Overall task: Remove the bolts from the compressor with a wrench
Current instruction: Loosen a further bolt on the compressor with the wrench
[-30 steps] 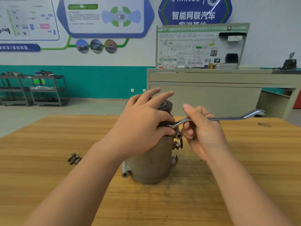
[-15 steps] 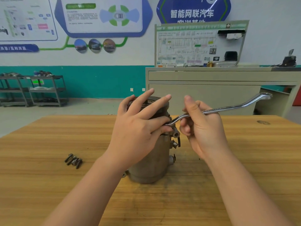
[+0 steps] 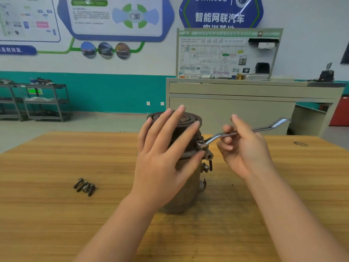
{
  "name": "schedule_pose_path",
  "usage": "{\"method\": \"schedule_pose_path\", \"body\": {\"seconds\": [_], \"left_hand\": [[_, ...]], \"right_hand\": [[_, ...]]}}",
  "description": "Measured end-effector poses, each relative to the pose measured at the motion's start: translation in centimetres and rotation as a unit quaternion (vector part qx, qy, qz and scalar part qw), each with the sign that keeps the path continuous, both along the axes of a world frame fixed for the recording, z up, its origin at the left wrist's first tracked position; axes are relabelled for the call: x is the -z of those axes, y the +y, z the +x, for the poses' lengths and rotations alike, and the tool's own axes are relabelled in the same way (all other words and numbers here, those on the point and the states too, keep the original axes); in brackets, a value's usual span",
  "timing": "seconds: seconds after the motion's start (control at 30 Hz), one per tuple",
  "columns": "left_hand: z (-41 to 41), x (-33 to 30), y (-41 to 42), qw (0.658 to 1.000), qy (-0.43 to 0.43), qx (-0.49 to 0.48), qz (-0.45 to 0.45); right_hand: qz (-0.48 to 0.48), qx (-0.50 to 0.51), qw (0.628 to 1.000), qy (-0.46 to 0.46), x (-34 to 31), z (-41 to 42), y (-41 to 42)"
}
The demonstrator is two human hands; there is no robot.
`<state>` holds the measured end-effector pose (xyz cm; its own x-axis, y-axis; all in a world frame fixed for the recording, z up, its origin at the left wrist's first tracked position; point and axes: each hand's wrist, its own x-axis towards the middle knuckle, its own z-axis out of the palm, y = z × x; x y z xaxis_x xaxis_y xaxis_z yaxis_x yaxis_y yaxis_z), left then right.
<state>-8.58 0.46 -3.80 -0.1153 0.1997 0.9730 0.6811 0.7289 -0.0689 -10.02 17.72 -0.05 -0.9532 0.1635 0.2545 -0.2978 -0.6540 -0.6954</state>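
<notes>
A grey metal compressor [image 3: 187, 193] stands upright in the middle of the wooden table [image 3: 56, 214], its dark ribbed pulley on top. My left hand [image 3: 166, 154] lies over its upper side with straight, spread fingers. My right hand [image 3: 243, 148] pinches the shaft of a shiny ring wrench [image 3: 243, 131]. The wrench's ring end sits on a bolt at the compressor's upper right flange, beside my left thumb tip. The handle points up and to the right. A few removed bolts [image 3: 85, 186] lie together on the table to the left.
A beige workbench [image 3: 245, 103] with a wiring display board [image 3: 226, 53] stands behind the table. Metal shelving carts [image 3: 37, 101] are at the far left by the teal wall. A dark knot [image 3: 300, 143] marks the table at the far right.
My left fingers have straightened and lifted off the compressor top. The wrench's ring end is now uncovered on the bolt, and its handle has dropped a little and come slightly closer.
</notes>
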Motion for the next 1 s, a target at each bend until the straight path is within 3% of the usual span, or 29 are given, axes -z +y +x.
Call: {"method": "schedule_pose_path", "body": {"seconds": [0.1,0.23,0.37,0.43,0.5,0.6,0.67,0.83,1.0], "left_hand": [[-0.1,0.3,-0.3,0.992,-0.011,0.051,0.117],[-0.5,0.6,-0.9,0.955,-0.073,0.092,0.273],[-1.1,1.0,-1.5,0.88,-0.207,0.157,0.398],[-1.5,1.3,-1.7,0.83,-0.256,0.228,0.439],[-1.7,1.4,-1.8,0.802,-0.278,0.28,0.45],[-1.6,1.4,-1.8,0.796,-0.288,0.298,0.442],[-1.5,1.4,-2.0,0.794,-0.288,0.303,0.441],[-1.3,1.8,-1.9,0.81,-0.28,0.29,0.425],[-1.7,2.1,-1.8,0.812,-0.27,0.292,0.427]], "right_hand": [[0.035,-0.046,0.996,-0.066,-0.7,-1.8,0.1],[0.095,-0.102,0.983,-0.119,-2.3,-2.8,-0.4],[0.026,-0.047,0.997,-0.05,-4.2,0.6,0.7],[0.05,-0.024,0.998,0.006,-4.3,3.3,1.1],[0.123,0.064,0.987,0.08,-3.6,5.3,0.8],[0.302,0.254,0.897,0.199,-2.8,7.2,-0.7],[0.379,0.296,0.836,0.264,-2.6,7.7,-1.3],[0.482,0.321,0.759,0.298,-2.2,7.2,-1.7],[0.527,0.335,0.704,0.339,-2.0,7.0,-2.6]]}}
